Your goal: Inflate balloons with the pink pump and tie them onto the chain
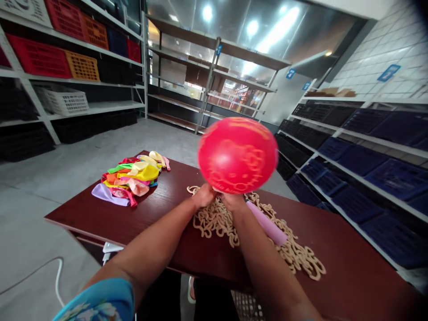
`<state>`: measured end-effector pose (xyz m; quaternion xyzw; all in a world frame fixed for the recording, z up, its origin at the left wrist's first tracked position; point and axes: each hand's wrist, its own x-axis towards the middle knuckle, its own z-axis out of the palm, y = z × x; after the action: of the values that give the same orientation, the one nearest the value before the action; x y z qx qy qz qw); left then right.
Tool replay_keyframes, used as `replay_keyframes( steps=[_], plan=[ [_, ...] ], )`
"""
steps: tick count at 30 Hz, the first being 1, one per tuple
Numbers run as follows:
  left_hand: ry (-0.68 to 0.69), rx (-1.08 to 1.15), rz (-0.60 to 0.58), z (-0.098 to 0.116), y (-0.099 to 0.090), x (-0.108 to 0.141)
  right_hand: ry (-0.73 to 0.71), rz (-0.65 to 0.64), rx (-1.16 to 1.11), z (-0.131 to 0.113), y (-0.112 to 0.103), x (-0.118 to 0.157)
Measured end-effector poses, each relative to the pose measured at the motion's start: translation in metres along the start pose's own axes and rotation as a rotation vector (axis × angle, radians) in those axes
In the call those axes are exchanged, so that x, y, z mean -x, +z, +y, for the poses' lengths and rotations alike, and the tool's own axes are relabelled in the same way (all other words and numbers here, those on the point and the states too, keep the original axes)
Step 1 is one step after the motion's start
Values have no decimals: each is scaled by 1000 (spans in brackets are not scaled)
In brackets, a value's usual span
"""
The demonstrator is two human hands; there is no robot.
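An inflated red balloon [238, 156] with an orange printed pattern is upright in front of me, its edges slightly blurred. My left hand [204, 196] and my right hand [233, 201] are closed together at its lower end; the balloon itself hides the neck and most of the fingertips. Under and beyond my hands lies a tangled heap of beige cord-like loops [214, 218]. A pink cylinder [267, 223], partly behind my right forearm, rests among the loops. To the left is a pile of uninflated balloons [133, 178] in several colours.
The dark red-brown table [160, 227] stands before me. Shelves with red, orange and white crates [70, 101] rise at the left, and racks of dark blue crates [351, 156] at the right. A white cable [60, 276] hangs by the table's left side.
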<state>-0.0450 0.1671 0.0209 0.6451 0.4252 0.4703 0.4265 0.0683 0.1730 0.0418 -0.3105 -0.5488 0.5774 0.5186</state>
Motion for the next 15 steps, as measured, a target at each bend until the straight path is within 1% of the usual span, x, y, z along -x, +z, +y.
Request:
replay_keyframes(
  steps=[3, 5, 6, 8, 10, 15],
  plan=[
    [20, -35, -182, 8, -4, 5, 108, -69, -112, 7, -5, 1],
    [63, -27, -264, 11, -5, 8, 147, -91, -168, 14, -12, 3],
    [79, -26, -284, 12, -5, 9, 153, -98, -190, 16, -15, 4],
    [95, -42, -276, 14, -5, 9, 150, -98, -238, 21, -20, 3],
    [117, -88, -242, 16, -5, 9, 136, -71, -294, 25, -22, 1],
    [214, -186, -139, 19, -5, 11, 153, -31, -404, 26, -19, -1]
  ],
)
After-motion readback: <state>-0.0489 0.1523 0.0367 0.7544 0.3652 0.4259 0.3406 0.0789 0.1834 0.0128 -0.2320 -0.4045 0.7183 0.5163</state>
